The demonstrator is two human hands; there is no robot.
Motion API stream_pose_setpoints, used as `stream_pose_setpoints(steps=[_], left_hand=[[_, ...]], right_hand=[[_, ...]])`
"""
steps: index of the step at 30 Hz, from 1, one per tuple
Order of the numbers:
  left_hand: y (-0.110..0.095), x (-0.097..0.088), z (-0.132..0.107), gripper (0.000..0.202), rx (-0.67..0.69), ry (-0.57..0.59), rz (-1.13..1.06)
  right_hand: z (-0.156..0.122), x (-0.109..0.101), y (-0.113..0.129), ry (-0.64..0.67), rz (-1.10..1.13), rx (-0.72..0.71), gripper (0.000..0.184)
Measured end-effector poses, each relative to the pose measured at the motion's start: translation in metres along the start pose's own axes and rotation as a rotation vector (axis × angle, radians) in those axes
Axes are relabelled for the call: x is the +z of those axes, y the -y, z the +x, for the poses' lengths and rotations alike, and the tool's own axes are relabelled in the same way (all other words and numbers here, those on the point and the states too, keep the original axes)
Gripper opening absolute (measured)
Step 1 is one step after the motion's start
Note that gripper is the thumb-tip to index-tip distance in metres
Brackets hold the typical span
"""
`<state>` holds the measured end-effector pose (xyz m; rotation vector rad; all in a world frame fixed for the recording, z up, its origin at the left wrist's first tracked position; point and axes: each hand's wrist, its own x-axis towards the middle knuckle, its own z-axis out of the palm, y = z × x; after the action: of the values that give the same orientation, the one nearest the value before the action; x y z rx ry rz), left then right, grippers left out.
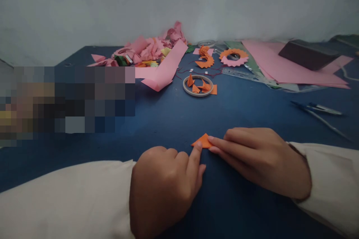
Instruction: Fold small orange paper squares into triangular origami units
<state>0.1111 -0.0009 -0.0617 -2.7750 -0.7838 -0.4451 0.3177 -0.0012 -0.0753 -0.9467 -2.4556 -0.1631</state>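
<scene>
An orange folded paper triangle (205, 140) lay on the blue table (157, 121), on the person's side of the tape roll (198, 95) and well apart from it. Both hands were on it.

The left hand (165, 179), nearer the person than the tape roll and to its left, pressed the extended index fingertip onto the triangle's front; its other fingers were curled in, and the thumb stood apart from the paper. The right hand (260, 160), to the right of the tape roll and nearer the person, seemed to pinch the triangle's right corner between thumb and fingertips, its fingers held close together. How far the thumb reached under the paper could not be told.

The triangle looked very light, stiff enough at its folds to keep a crease, yet easily bent or torn. Its edges and corners seemed the best hold, with light fingertip pressure along the folds.

Inside the tape roll stood small orange folded pieces (195, 89). Beyond it lay a curved orange paper chain (209, 62); beyond and to its right, an orange-and-pink paper ring (224, 54); to its left, a pink paper strip (169, 67).
</scene>
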Motion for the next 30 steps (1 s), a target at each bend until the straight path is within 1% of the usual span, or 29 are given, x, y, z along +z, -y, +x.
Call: stream_pose_setpoints(steps=[7,12,17,21,22,24,26,28,30], left_hand=[[-0.0015,-0.0009,-0.0003,0.027,-0.002,0.001,0.011],[-0.0062,-0.0051,-0.0028,0.028,-0.093,-0.006,0.017],[-0.0074,-0.0097,-0.0032,0.026,-0.156,-0.047,-0.018],[-0.0038,-0.0053,0.0011,0.025,-0.193,-0.128,-0.037],[-0.0028,-0.0038,0.0019,0.026,-0.183,-0.127,-0.045],[-0.0014,-0.0017,0.0027,0.028,-0.13,-0.081,-0.071],[-0.001,-0.001,0.0022,0.029,-0.069,-0.032,-0.083],[-0.0015,-0.0017,0.001,0.028,-0.032,-0.01,-0.067],[-0.0022,-0.003,-0.0001,0.027,-0.026,-0.014,-0.042]], right_hand=[[0.0007,0.0001,-0.0003,-0.003,-0.005,0.005,0.019],[0.0003,0.0,-0.0008,0.003,0.009,0.004,0.019],[0.0,-0.0003,-0.0006,0.008,0.023,-0.004,0.016],[0.0011,0.0004,-0.0011,0.005,0.013,-0.005,0.016],[0.0015,0.0004,-0.0013,0.001,0.002,-0.01,0.016],[0.0023,0.0,-0.0014,-0.011,-0.04,-0.046,0.017],[0.0031,-0.0012,-0.0012,-0.015,-0.089,-0.119,0.018],[0.0036,-0.003,-0.0004,0.008,-0.109,-0.206,0.022],[0.0035,-0.0049,0.0006,0.049,-0.088,-0.262,0.024]])
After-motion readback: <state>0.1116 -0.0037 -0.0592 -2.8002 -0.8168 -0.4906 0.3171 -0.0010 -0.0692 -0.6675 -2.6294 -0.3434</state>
